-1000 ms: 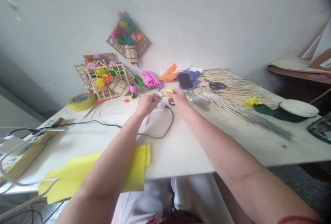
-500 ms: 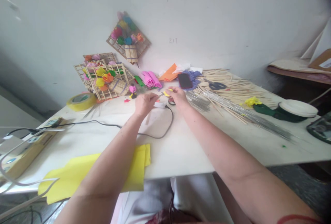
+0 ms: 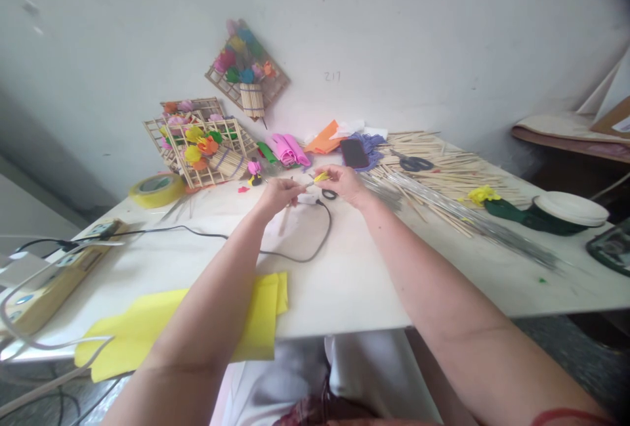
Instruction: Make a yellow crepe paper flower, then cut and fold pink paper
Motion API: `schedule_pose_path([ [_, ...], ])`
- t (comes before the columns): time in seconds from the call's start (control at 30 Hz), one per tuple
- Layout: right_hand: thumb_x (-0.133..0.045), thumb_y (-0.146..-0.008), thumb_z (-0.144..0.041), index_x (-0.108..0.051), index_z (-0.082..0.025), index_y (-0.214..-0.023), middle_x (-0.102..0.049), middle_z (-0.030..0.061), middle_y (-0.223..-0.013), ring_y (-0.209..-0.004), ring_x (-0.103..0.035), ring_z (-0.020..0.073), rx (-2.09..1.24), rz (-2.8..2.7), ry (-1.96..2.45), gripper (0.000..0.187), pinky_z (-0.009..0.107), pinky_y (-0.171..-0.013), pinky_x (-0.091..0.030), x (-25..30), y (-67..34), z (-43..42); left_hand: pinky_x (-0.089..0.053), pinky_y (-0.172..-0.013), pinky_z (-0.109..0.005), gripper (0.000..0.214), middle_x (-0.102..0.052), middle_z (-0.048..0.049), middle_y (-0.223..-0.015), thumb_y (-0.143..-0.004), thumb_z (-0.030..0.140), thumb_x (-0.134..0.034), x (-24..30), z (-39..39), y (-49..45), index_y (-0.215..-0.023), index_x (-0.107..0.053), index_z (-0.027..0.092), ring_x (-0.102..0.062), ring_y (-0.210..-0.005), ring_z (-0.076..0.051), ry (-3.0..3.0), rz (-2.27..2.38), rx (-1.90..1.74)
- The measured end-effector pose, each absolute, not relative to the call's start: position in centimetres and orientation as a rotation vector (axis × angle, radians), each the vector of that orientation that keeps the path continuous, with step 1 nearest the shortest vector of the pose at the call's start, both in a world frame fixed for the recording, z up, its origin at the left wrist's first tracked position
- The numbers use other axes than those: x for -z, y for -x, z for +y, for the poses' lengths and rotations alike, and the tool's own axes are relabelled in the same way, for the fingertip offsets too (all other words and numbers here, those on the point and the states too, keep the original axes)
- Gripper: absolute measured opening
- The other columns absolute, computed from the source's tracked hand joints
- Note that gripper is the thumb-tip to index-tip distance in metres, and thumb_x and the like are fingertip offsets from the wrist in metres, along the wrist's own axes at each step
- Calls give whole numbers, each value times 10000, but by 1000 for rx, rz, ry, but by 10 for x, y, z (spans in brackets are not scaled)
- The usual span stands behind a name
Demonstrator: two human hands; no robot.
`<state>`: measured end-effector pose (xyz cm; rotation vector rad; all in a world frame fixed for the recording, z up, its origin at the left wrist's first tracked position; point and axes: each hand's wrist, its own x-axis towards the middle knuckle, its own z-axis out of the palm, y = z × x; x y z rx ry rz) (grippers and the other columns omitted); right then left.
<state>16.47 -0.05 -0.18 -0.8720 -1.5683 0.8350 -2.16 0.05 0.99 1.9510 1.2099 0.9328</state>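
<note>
Both my arms reach out over the white table [image 3: 344,281]. My left hand [image 3: 276,193] is closed in a pinch on a thin stick or wire that runs toward the right hand. My right hand [image 3: 344,182] pinches a small yellow foam piece [image 3: 321,177] at the end of that stick. The two hands are a few centimetres apart. Just under them lie a small white device [image 3: 309,199] with a black cord [image 3: 295,256] and a little black ring [image 3: 329,194].
Sheets of yellow foam [image 3: 197,321] hang over the near edge. A power strip [image 3: 54,275] sits left, yellow tape roll [image 3: 156,188] behind it. Stick frames with foam flowers [image 3: 209,147], pink rolls [image 3: 290,149], a phone [image 3: 354,152], scissors [image 3: 414,163], wooden sticks [image 3: 453,173], wires and a green-and-white dish [image 3: 566,211] fill the back and right.
My hands stay together at the same spot, with small finger movements on the yellow piece. The view has shifted slightly.
</note>
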Motion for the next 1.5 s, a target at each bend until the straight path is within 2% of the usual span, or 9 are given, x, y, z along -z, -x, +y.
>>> schedule_pose_path([
  [0.17, -675, -558, -255, -640, -162, -684, -623, -22, -632, -611, -553, 107, -865, -1530, 936, 161, 243, -634, -439, -6, -163, -9, -228, -419, -192, 325, -471, 24, -436, -665, 441, -588, -10, -2, 25, -619, -613, 121, -314, -403, -39, -1879, 1043, -828],
  [0.33, -658, -578, -256, -626, -166, -641, -593, -34, -584, -548, -523, 95, -857, -1498, 940, 115, 230, -568, -448, -1, -161, -4, -253, -437, -194, 316, -458, 28, -436, -658, 430, -600, -8, -1, 24, -631, -619, 115, -333, -415, -42, -1881, 1049, -898],
  [0.73, -636, -615, -349, -569, -173, -583, -545, -30, -531, -492, -534, 115, -737, -1477, 1036, 191, 230, -461, -425, 9, -158, 5, -255, -423, -195, 328, -452, 36, -406, -635, 439, -605, -11, -1, 17, -622, -639, 113, -323, -392, -47, -1976, 1222, -973],
  [1.03, -636, -603, -340, -578, -176, -675, -577, -36, -558, -450, -504, 88, -886, -1452, 986, 189, 185, -394, -346, 7, -155, 1, -276, -458, -192, 373, -447, 33, -448, -671, 492, -572, -7, 0, 24, -662, -631, 124, -339, -434, -49, -1941, 1074, -901],
  [1.23, -628, -620, -405, -584, -189, -768, -572, -44, -535, -442, -513, 92, -917, -1460, 973, 265, 188, -402, -345, 4, -155, -4, -177, -393, -197, 391, -411, 42, -423, -667, 510, -576, -5, 2, 26, -696, -634, 125, -258, -384, -33, -1824, 1037, -833],
  [1.33, -619, -628, -443, -580, -190, -735, -517, -57, -465, -388, -459, 84, -887, -1469, 974, 277, 195, -387, -324, 2, -154, -6, -166, -387, -199, 389, -399, 44, -417, -667, 507, -579, -5, 2, 25, -698, -636, 123, -250, -378, -32, -1810, 1012, -803],
  [1.5, -612, -631, -487, -559, -190, -634, -454, -65, -408, -370, -408, 76, -747, -1509, 1078, 302, 201, -394, -283, 3, -156, -6, -244, -428, -195, 369, -442, 33, -437, -653, 483, -591, -5, 2, 23, -671, -631, 117, -318, -405, -42, -1908, 1081, -890],
])
